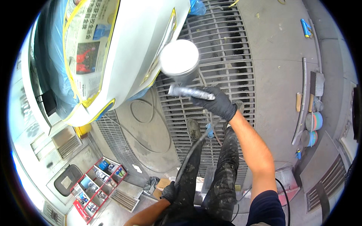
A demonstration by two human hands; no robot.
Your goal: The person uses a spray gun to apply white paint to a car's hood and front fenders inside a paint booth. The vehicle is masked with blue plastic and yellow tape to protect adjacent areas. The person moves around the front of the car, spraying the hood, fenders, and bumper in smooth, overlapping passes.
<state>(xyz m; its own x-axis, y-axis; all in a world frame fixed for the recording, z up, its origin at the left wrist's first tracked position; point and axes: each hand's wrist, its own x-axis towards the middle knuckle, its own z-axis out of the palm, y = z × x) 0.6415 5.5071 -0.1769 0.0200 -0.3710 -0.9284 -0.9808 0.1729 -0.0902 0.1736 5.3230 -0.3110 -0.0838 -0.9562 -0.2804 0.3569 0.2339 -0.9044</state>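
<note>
My right hand [218, 102], in a black glove, is closed around the grip of a spray gun [186, 91]. A round cup with a white top [179, 56] sits on the gun. The gun is close to the white car body panel [126, 49], apart from it as far as I can tell. Down by my left thigh, my left hand [169, 192], also gloved in black, is wrapped around a grey air hose [184, 162], which runs up past my legs toward the gun. The trigger and my right fingertips are partly hidden.
Newspaper [90, 49], yellow tape and blue film [64, 75] mask parts of the car. Floor grating [211, 67] lies under my feet. Loose hose loops [145, 120] cross the floor at left. A red rack [100, 180] of supplies stands lower left; tools and discs [314, 121] lie at right.
</note>
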